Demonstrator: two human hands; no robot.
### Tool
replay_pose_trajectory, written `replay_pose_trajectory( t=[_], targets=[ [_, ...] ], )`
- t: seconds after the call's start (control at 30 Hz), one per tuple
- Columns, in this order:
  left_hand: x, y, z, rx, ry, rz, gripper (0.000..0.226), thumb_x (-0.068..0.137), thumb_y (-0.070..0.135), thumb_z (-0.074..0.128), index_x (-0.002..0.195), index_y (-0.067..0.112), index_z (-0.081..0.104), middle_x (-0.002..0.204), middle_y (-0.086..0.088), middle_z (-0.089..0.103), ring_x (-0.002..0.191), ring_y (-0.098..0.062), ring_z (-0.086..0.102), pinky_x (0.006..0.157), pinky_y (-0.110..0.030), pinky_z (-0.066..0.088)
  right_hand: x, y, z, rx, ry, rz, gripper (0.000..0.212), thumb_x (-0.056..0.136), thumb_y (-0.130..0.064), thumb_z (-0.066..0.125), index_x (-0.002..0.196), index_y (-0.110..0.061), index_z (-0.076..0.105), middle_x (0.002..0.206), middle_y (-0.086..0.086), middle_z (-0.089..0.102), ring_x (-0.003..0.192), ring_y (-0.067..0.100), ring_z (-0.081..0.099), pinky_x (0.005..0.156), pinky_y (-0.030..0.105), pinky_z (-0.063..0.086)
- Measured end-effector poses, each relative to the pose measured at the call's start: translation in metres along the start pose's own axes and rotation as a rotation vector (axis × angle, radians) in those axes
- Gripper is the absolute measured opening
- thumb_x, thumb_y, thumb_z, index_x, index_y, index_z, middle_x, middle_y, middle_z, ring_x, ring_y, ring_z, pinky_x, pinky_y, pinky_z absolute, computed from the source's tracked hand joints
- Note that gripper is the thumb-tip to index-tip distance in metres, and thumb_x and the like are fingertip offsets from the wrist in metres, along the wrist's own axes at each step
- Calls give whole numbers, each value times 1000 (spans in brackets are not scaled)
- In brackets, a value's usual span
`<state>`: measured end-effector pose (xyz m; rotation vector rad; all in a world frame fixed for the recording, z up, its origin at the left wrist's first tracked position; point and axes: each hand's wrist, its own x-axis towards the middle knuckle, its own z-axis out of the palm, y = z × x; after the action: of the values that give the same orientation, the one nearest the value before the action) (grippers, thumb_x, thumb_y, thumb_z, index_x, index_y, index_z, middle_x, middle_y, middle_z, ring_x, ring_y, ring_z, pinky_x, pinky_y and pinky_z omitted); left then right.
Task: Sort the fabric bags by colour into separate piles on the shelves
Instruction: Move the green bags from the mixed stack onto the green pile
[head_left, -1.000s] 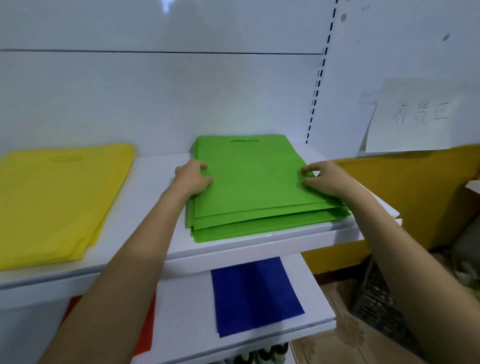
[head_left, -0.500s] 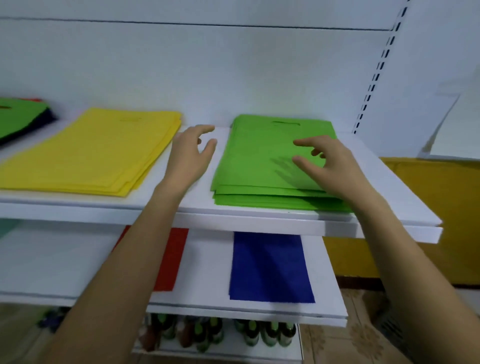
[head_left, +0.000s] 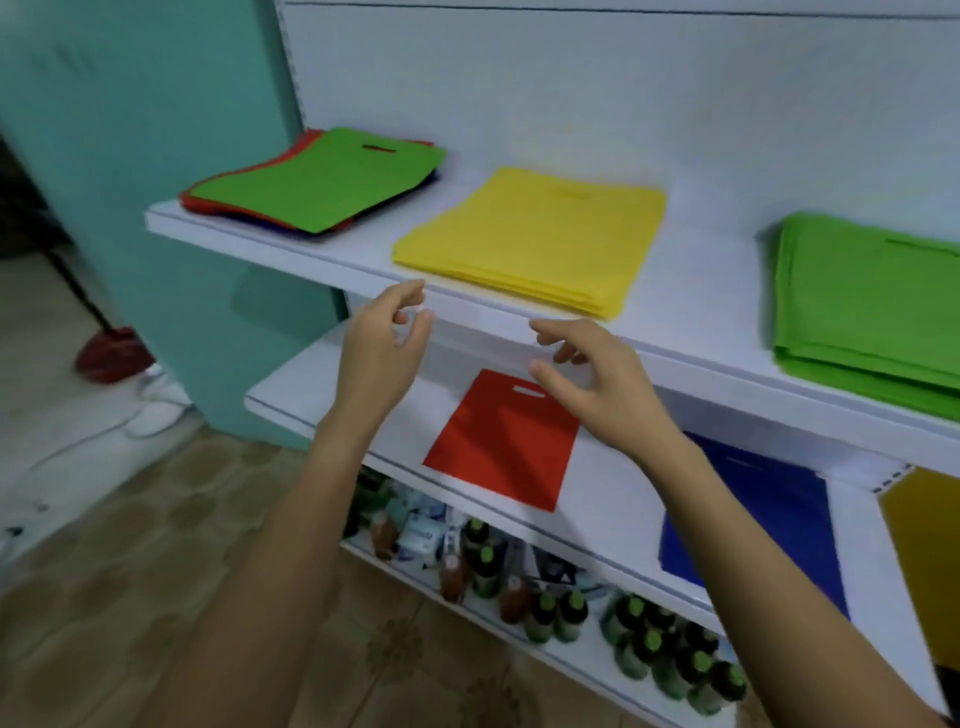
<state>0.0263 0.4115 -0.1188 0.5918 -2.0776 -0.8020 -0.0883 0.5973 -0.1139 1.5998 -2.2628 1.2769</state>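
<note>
Hands have left the green fabric-bag pile (head_left: 872, 306), right of the yellow fabric-bag pile (head_left: 535, 239); left hand (head_left: 382, 345) and right hand (head_left: 597, 384) hover below it, fingers (head_left: 553, 330) loosely spread, empty. Unsorted mixed-colour stack (head_left: 317, 182), left of it, likely comes next.

Left grip (head_left: 382, 348) and right grip (head_left: 597, 384) hover empty, loosely curled; yellow pile (head_left: 535, 239) just beyond, red bag (head_left: 498, 447) below.
</note>
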Motion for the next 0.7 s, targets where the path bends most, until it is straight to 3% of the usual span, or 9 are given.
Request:
replay_pose_trajectory(
  t=[0.2, 0.37, 0.7],
  targets=[
    [-15, -82, -105, 78, 42, -68, 35, 93, 20, 53, 127, 12, 52, 115, -1, 62, 96, -10, 53, 89, -32, 44, 22, -59, 113, 32, -122, -13, 42, 89, -24, 60, 129, -15, 51, 110, -1, 56, 90, 7, 49, 79, 17, 37],
    [-14, -127, -168, 102, 84, -112, 34, 93, 22, 51, 127, 15, 52, 111, 4, 60, 99, -13, 55, 84, -27, 43, 47, -105, 179, 97, -202, -27, 44, 90, -27, 58, 132, -17, 48, 114, -3, 55, 94, 7, 49, 85, 18, 36],
    [54, -199, -227, 165, 138, -102, 33, 92, 17, 54, 124, 13, 54, 110, 0, 61, 87, -10, 54, 80, -22, 41, 147, -148, 266, 175, -122, -68, 45, 89, -25, 59, 132, -15, 48, 107, -3, 52, 90, 7, 47, 81, 17, 35]
  ],
)
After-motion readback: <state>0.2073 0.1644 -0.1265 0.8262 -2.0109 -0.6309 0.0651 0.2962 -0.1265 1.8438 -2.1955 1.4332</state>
